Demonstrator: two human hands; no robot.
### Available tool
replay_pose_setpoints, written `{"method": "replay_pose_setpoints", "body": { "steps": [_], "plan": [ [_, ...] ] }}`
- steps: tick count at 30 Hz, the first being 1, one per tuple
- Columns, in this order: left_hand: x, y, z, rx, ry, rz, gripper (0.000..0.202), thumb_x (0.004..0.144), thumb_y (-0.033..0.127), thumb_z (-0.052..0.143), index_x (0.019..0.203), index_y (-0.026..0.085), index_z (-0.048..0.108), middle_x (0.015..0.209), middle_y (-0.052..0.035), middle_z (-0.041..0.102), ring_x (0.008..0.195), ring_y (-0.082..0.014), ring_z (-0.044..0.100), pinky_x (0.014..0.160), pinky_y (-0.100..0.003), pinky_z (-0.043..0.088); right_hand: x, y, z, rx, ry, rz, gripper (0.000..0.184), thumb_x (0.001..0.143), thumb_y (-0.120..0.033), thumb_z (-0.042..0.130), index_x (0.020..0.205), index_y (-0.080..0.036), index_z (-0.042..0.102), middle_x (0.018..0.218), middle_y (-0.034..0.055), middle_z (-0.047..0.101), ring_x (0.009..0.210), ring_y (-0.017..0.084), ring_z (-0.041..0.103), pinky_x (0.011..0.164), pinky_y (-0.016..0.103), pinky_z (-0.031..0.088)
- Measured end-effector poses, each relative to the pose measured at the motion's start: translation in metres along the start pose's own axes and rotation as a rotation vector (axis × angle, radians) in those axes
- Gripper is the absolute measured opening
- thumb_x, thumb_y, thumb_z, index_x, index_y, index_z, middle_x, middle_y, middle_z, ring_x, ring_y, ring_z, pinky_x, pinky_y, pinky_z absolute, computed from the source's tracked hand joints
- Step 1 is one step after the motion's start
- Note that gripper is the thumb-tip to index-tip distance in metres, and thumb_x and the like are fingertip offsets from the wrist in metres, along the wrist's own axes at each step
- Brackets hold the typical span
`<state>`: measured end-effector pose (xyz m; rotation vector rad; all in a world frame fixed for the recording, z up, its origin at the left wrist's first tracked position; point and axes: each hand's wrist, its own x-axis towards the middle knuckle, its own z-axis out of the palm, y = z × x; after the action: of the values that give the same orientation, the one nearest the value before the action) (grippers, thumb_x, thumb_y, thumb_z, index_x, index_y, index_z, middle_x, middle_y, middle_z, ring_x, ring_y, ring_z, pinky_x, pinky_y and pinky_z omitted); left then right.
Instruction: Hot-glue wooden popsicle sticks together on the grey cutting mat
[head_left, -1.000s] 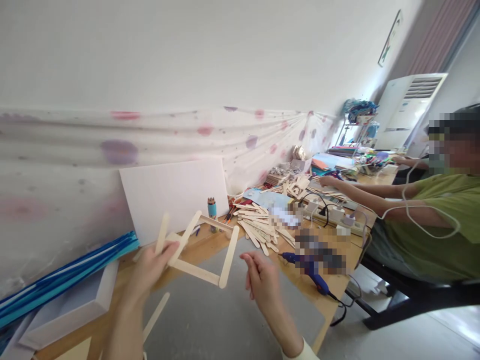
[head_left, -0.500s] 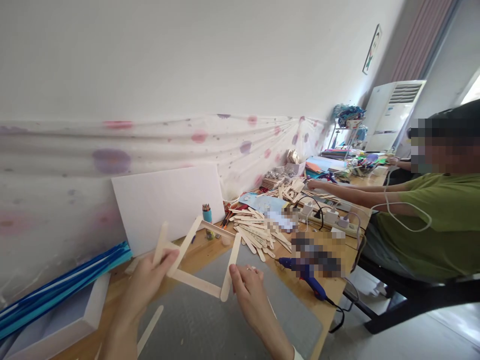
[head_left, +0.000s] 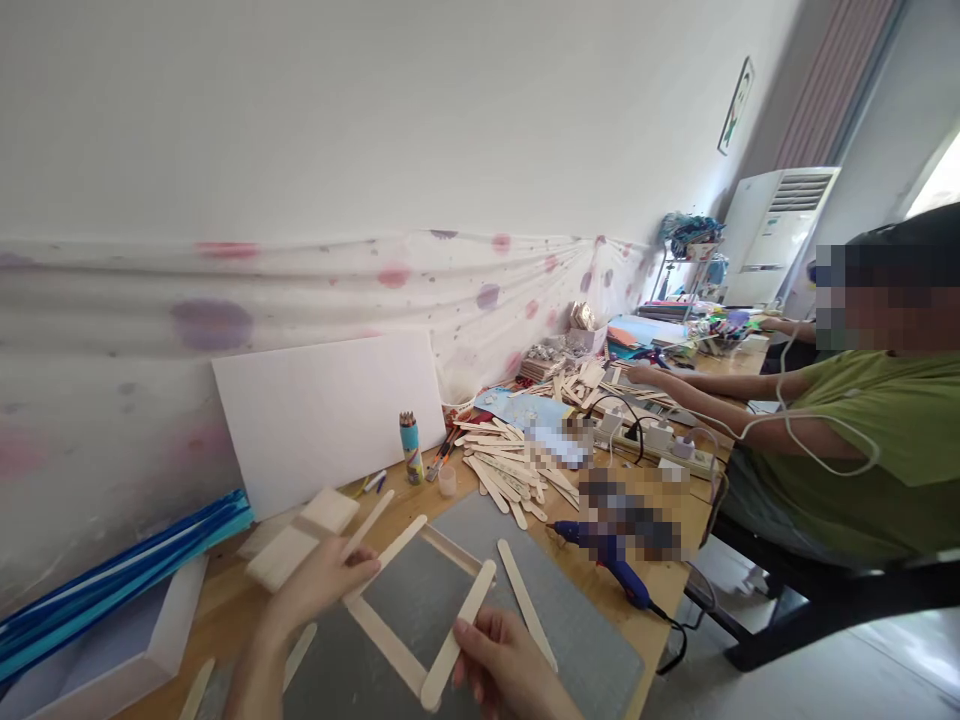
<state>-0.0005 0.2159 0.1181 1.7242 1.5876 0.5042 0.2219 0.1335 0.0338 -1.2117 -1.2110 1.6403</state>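
A square frame of pale wooden craft sticks (head_left: 386, 645) hangs tilted between my hands, above the grey mat (head_left: 592, 640). My left hand (head_left: 319, 590) is closed around a single craft stick (head_left: 371, 520) that points up and away, and its fingertips also meet the frame's left side. My right hand (head_left: 506, 660) pinches the frame's right stick between thumb and fingers. Another loose stick (head_left: 527, 605) lies on the mat beyond my right hand. Partly behind my left forearm is one more stick (head_left: 300, 655).
Stacked wooden sticks (head_left: 300, 535) sit left. Behind are a pencil tube (head_left: 411, 450), a small clear cup (head_left: 447, 480) and a white board (head_left: 330, 420). A blue glue gun (head_left: 611, 560) with its cord, a stick pile (head_left: 506, 460) and a power strip (head_left: 675, 450) lie right, near a seated person (head_left: 855, 450).
Both hands have lowered the frame nearer the mat, tilting it. The stick in my left hand has swung to the right. The stick stack and the loose stick on the mat now show.
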Motion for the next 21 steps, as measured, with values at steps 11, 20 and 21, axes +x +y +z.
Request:
{"method": "replay_pose_setpoints", "body": {
  "steps": [11,20,21],
  "plan": [
    [0.005,-0.004,0.002,-0.046,0.024,0.126,0.046,0.067,0.054,0.062,0.089,0.016,0.075,0.092,-0.0084,0.076,0.095,-0.0299,0.068,0.082,-0.032,0.048,0.003,0.010,-0.009,0.197,0.157,-0.004,0.073,0.055,-0.086,0.063,0.078,-0.018,0.059,0.043,-0.0085,0.048,0.030,0.004,0.030,0.031,0.019,0.020],
    [0.006,0.001,-0.005,-0.120,0.209,0.171,0.046,0.069,0.058,0.060,0.089,0.020,0.077,0.099,-0.0081,0.078,0.103,-0.0314,0.068,0.092,-0.037,0.051,0.010,0.009,-0.025,0.411,0.227,0.014,0.075,0.048,-0.078,0.077,0.095,-0.020,0.068,0.078,0.0040,0.071,0.063,0.014,0.064,0.045,0.020,0.042],
    [0.004,0.003,-0.006,-0.124,0.217,0.167,0.046,0.070,0.057,0.060,0.090,0.020,0.077,0.101,-0.0081,0.078,0.105,-0.0312,0.068,0.093,-0.037,0.050,0.007,0.003,-0.027,0.390,0.219,-0.056,0.076,0.050,-0.074,0.080,0.103,-0.022,0.067,0.091,0.0069,0.074,0.080,0.019,0.068,0.054,0.023,0.048]
  ]
}}
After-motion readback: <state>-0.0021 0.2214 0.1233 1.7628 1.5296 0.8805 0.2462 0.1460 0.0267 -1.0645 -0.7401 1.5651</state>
